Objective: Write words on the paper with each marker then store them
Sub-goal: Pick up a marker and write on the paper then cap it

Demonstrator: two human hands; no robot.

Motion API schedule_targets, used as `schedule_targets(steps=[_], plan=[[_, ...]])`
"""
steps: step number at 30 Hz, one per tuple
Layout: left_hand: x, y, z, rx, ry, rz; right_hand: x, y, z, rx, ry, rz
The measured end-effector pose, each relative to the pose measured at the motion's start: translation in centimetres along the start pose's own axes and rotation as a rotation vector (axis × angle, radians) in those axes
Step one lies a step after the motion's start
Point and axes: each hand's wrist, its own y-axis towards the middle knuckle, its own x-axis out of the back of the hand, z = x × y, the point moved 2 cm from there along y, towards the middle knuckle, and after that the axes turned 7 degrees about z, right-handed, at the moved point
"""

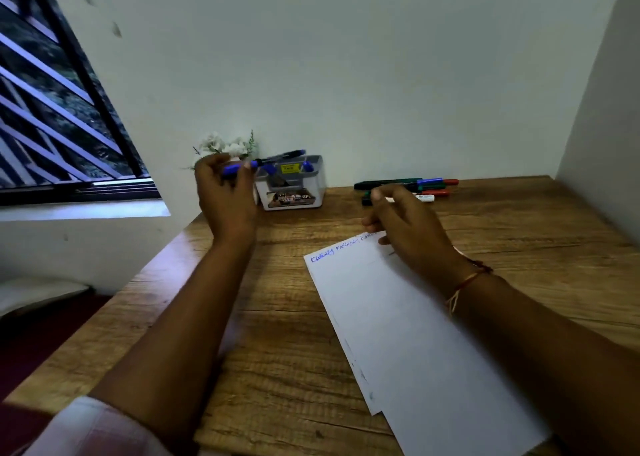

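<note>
Above the grained wooden desk [277, 344], the left hand [225, 197] pinches a slim blue marker [277, 158]; the right hand [407, 228] spreads its fingers.

The blue writing [322, 255] along the top of the paper [415, 334] is too blurred to read, and the right hand [405, 227] covers its end. The left hand [225, 192] hides part of the blue marker [231, 169].

One blue marker [231, 170], one holder [294, 192], one paper stack [398, 317], one marker pile [429, 187].
</note>
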Motion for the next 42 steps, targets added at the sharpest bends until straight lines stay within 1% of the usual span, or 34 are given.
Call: schedule_targets(steps=[3,6,9,14,21,25,28,32,34,36,39,42], plan=[[1.3,2.2,-0.1,-0.059,0.118,-0.077,0.0,0.1,-0.1,0.046,-0.11,0.042],[1.3,3.9,-0.4,-0.138,0.256,-0.102,-0.1,0.2,-0.4,0.063,-0.195,0.064],[0.8,4.8,-0.3,-0.161,0.373,-0.076,0.1,-0.1,-0.2,0.069,-0.252,0.067],[-0.4,5.3,1.3,-0.157,0.522,0.019,0.1,-0.1,-0.1,0.08,-0.283,0.096],[-0.8,5.6,3.2,-0.183,0.599,0.08,0.1,0.0,0.0,0.08,-0.329,0.123],[-1.1,5.5,4.1,-0.132,0.668,0.12,-0.2,-0.2,0.3,0.073,-0.376,0.155],[-0.7,5.3,4.2,-0.096,0.676,0.116,-0.3,-0.2,0.2,0.058,-0.397,0.169],[-0.9,2.4,2.2,-0.142,0.655,0.083,-0.5,-0.2,0.2,0.06,-0.409,0.16],[-1.8,-0.7,1.8,-0.085,0.555,0.167,-0.5,-0.3,0.2,0.045,-0.423,0.156],[-2.8,-3.6,2.0,-0.005,0.486,0.316,-0.7,-0.5,0.4,0.028,-0.456,0.143],[-3.7,-5.7,2.7,-0.058,0.507,0.51,-0.5,-0.7,1.0,0.003,-0.485,0.056],[-3.7,-5.8,2.9,-0.121,0.535,0.622,0.6,-0.1,1.6,-0.112,-0.375,-0.089]])
